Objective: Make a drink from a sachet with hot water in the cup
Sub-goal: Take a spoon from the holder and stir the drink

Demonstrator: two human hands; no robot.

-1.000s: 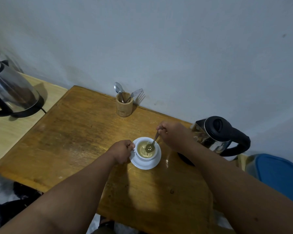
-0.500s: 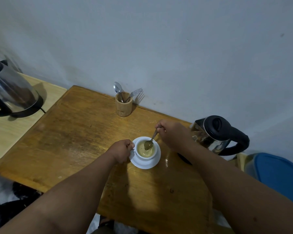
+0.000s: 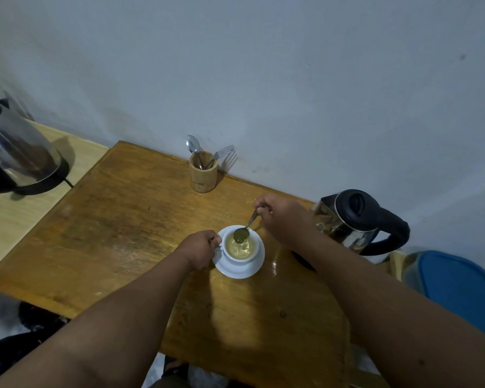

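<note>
Now right hand (image 3: 284, 219) pinching spoon (image 3: 245, 229), bowl lifted at cup (image 3: 240, 252) rim, 12 o'clock side. Left hand (image 3: 199, 249) gripping cup handle. Saucer (image 3: 256, 266) on tabletop (image 3: 123, 219).

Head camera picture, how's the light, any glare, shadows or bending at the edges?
Head view: dim, bluish light; a small glare streak on the table right of the saucer; soft shadows lie behind the wooden holder and the left kettle; wide-angle bending bows the table edges and stretches both forearms; the cup is fairly sharp.
</note>
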